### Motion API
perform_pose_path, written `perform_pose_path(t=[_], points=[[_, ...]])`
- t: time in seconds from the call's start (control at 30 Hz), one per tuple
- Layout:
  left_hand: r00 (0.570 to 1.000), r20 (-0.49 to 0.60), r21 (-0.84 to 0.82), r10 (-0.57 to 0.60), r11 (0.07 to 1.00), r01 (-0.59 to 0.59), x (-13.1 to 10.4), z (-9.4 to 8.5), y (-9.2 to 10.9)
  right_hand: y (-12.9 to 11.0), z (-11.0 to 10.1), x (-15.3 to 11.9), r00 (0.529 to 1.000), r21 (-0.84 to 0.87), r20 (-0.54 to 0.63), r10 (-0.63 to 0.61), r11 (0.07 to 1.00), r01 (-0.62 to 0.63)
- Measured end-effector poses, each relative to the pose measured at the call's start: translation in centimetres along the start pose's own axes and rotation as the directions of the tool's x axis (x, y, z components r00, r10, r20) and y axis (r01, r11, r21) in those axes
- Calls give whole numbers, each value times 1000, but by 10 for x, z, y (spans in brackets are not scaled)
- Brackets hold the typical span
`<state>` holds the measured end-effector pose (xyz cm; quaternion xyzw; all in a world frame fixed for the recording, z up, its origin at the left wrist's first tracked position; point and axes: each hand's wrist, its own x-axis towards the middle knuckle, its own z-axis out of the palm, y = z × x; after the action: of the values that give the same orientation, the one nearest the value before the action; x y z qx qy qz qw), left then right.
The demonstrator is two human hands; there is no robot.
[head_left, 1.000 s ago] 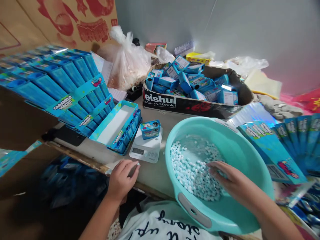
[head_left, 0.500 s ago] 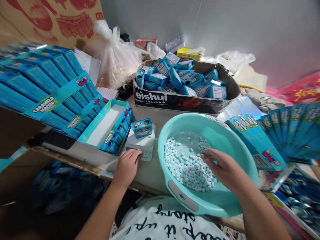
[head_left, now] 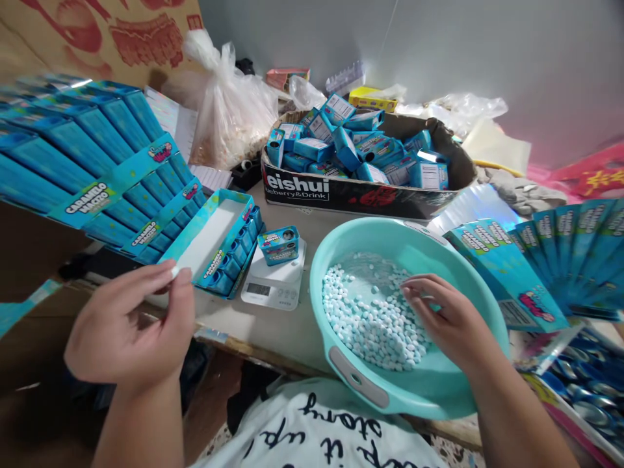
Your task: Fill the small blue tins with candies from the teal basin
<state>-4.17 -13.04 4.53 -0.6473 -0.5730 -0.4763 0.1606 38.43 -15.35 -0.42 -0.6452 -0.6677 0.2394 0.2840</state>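
My left hand (head_left: pixel 141 325) is raised left of the scale, thumb and fingertips pinched on a small white candy (head_left: pixel 174 272). My right hand (head_left: pixel 446 315) hangs over the turquoise basin (head_left: pixel 468 390), its fingers curled in and the tips close together; whether anything is between them I cannot make out. Many pale blue and white candies (head_left: pixel 375 331) lie in the basin below it. Between the hands, a white kitchen scale (head_left: pixel 287 292) with a lit display bears a small blue candy box (head_left: pixel 279 247), which has a round hole in its top.
Left of the scale stands an open display tray (head_left: pixel 205 234) with one row of blue boxes. Stacked filled trays (head_left: pixel 107 188) rise farther left. A black carton (head_left: pixel 351 195) of loose boxes is behind. Flat blue packaging (head_left: pixel 507 273) and a box of round tins (head_left: pixel 585 383) lie right.
My left hand has moved from the scale's front edge to the left and up, and now shows a candy in its fingertips. My right hand stays over the basin, nearly unchanged.
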Motion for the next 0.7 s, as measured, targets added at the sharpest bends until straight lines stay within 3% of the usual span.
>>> perform_pose_path(t=[0.07,0.13,0.17,0.23,0.3,0.37,0.5,0.63,0.7], points=[[999,9,-7,51,999,-51,0,9,11,1,0,0,1000,-2,5,7,1000,-7],[978,155,-100,141,987,-126,-16,28,26,1,1,0,1000,-6,10,9,1000,-9],[948,251,-159,196,974,-159,-28,39,34,1,0,0,1000,-12,9,11,1000,-11],[841,447,-265,305,943,-201,-58,64,49,1,0,1,1000,-20,7,15,1000,-15],[692,605,-320,394,916,-242,-87,87,61,1,0,1,1000,-20,19,8,1000,-8],[620,661,-347,424,904,-249,-106,106,69,0,1,2,999,-16,44,-12,1000,13],[604,692,-343,396,916,-208,-110,130,71,1,3,2,995,-10,91,-41,999,42],[581,718,-369,383,918,-148,-98,141,65,3,4,2,994,13,101,-46,999,45],[597,720,-375,355,922,-96,-97,145,64,3,4,1,995,18,90,-44,999,43]])
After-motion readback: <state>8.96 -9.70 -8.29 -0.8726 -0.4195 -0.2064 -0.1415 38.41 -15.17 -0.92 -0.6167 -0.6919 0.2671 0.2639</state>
